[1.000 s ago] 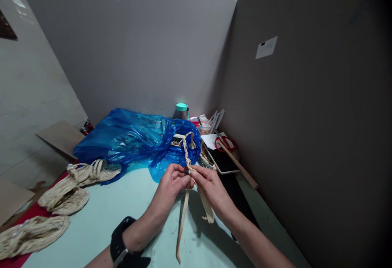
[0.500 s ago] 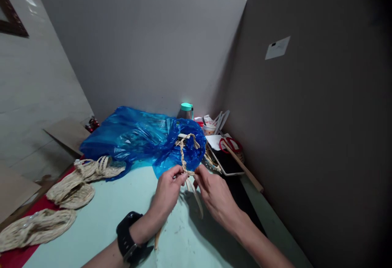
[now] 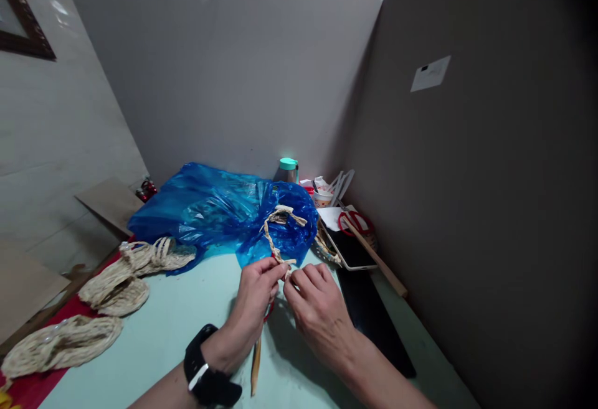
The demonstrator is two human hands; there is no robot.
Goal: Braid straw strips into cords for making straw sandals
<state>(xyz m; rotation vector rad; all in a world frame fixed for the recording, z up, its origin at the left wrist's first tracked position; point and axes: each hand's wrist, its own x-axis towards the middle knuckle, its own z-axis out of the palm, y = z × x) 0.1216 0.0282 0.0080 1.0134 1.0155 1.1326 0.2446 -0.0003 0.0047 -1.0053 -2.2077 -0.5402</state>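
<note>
A pale braid of plant fibre (image 3: 270, 238) rises from between my hands, and its far end curls over the opening of a blue plastic bag (image 3: 210, 210). My left hand (image 3: 256, 287) pinches the near end of the braid between thumb and fingers. Close beside it, my right hand (image 3: 313, 303) is closed with bent fingers on a strand at the same spot. Below my left hand a loose brownish strand end (image 3: 256, 368) hangs down, with a bit of red near it. The exact crossing of the strands is hidden by my fingers.
Woven straw slippers (image 3: 114, 287) lie at the left on red cloth. Red-handled scissors (image 3: 357, 222), a tablet (image 3: 352, 250) and a wooden stick (image 3: 376, 258) lie at the right. A lidded bottle (image 3: 288, 169) and a paper cup (image 3: 322, 197) stand against the grey partition (image 3: 224, 79).
My right hand pulled a strand out to the right, then curled back in beside my left hand. The braid now leans left. The view has swung a little to the left.
</note>
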